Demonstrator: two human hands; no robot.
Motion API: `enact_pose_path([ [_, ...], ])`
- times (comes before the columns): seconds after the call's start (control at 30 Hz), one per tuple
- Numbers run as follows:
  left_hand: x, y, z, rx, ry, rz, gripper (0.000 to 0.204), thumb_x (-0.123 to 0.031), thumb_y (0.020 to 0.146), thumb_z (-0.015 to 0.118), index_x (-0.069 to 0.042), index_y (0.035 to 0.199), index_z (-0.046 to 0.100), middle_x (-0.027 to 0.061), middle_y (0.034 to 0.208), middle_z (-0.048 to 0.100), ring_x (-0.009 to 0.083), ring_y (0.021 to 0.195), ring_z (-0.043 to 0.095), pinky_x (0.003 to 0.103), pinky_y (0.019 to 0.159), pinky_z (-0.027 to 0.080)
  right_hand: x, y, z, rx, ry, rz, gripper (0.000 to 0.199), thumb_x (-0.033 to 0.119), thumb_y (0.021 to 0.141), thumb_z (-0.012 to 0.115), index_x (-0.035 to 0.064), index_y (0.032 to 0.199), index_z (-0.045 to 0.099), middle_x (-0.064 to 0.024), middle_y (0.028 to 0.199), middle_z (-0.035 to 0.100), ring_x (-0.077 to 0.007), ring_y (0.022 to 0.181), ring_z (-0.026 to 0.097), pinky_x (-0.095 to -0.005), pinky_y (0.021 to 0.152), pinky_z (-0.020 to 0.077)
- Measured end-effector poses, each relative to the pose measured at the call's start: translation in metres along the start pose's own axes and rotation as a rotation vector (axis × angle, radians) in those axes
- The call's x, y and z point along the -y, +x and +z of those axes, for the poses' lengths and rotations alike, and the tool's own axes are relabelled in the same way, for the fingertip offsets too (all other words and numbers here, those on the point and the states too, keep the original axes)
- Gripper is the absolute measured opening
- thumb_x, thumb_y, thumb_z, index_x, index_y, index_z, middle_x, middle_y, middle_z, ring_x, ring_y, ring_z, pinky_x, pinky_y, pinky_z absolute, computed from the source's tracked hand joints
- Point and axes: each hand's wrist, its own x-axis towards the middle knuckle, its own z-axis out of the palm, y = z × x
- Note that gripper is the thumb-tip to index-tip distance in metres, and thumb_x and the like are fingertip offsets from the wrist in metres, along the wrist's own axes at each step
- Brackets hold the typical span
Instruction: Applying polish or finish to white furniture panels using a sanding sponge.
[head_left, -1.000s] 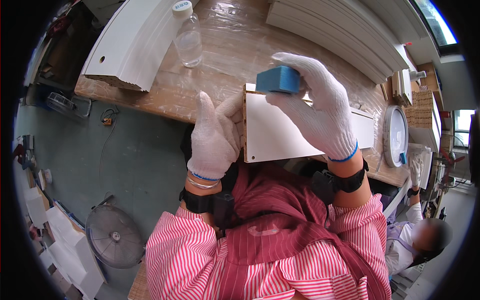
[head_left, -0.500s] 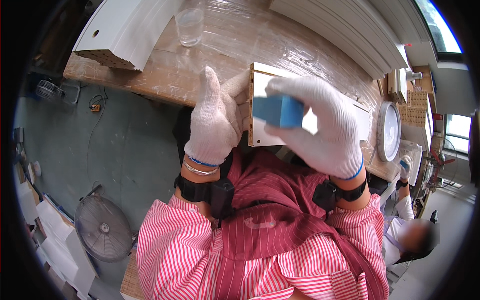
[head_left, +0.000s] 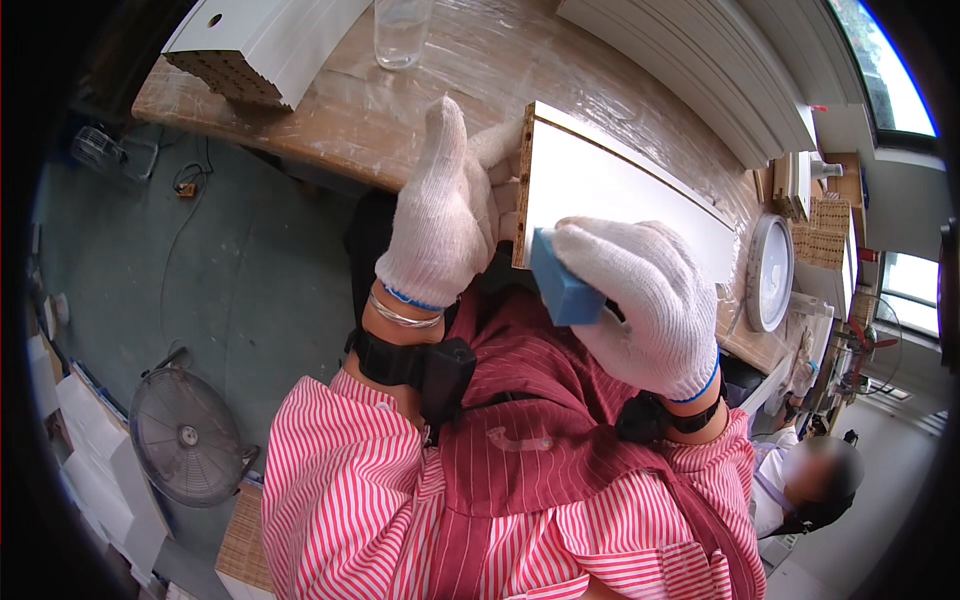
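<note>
My left hand, in a white knit glove, is at the left end of a white board. Its thumb sticks up clear of the board, while the other fingers reach to the cut end and are partly hidden behind it. Along the board's far side runs a groove; its cut end shows brown core. My right hand, also gloved, grips a blue block between thumb and fingers. That block touches the board's near left corner, tilted over the near edge.
Stacked white panels lie at the far left and far right of the film-covered table. A clear cup stands between them. Right of the board is a round white lid. A floor fan stands lower left; a co-worker is at right.
My right hand has brought the blue block from above the board's face down to its near edge. The left hand remains at the board's end. The view has shifted slightly.
</note>
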Motion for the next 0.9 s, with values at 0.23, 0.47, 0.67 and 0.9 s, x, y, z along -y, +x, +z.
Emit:
enact_pose_path([
  [0.23,0.0003,-0.0007,0.0004,0.01,-0.028,-0.001,0.096,-0.075,0.1,0.022,0.005,0.148,0.042,0.0179,0.124,0.063,0.0222,0.102,0.067,0.032,0.087,0.057,0.0039,-0.001,0.0041,0.047,-0.026,-0.003,0.061,0.003,0.06,0.075,0.0054,0.12,0.067,-0.0129,0.113,0.07,-0.0319,0.095,0.068,-0.0421,0.083,0.0525],
  [0.47,0.0012,0.0014,-0.0013,-0.002,-0.042,-0.012,0.096,-0.075,0.099,0.022,0.005,0.148,0.042,0.0171,0.122,0.064,0.0215,0.097,0.068,0.031,0.085,0.058,0.0075,0.0022,0.0028,-0.005,-0.012,-0.014,0.057,0.002,0.06,0.074,0.0046,0.116,0.066,-0.0125,0.109,0.071,-0.0323,0.093,0.069,-0.0416,0.08,0.0525],
  [0.67,0.0009,0.0013,-0.0008,0.002,-0.021,-0.017,0.096,-0.076,0.099,0.023,0.005,0.148,0.043,0.0163,0.12,0.065,0.021,0.096,0.068,0.031,0.083,0.058,0.007,-0.0004,0.0031,-0.022,-0.016,-0.022,0.057,0.002,0.06,0.076,0.0052,0.117,0.067,-0.0123,0.111,0.07,-0.0318,0.091,0.068,-0.0413,0.079,0.0524],
  [0.9,0.0009,0.0015,-0.0018,-0.012,0.002,-0.01,0.097,-0.077,0.098,0.023,0.004,0.147,0.045,0.0157,0.12,0.065,0.0198,0.097,0.068,0.03,0.084,0.057,0.0066,-0.0052,0.004,-0.054,0.057,0.013,0.057,0.006,0.062,0.079,0.0055,0.118,0.067,-0.0116,0.108,0.071,-0.03,0.093,0.069,-0.0398,0.081,0.0527],
])
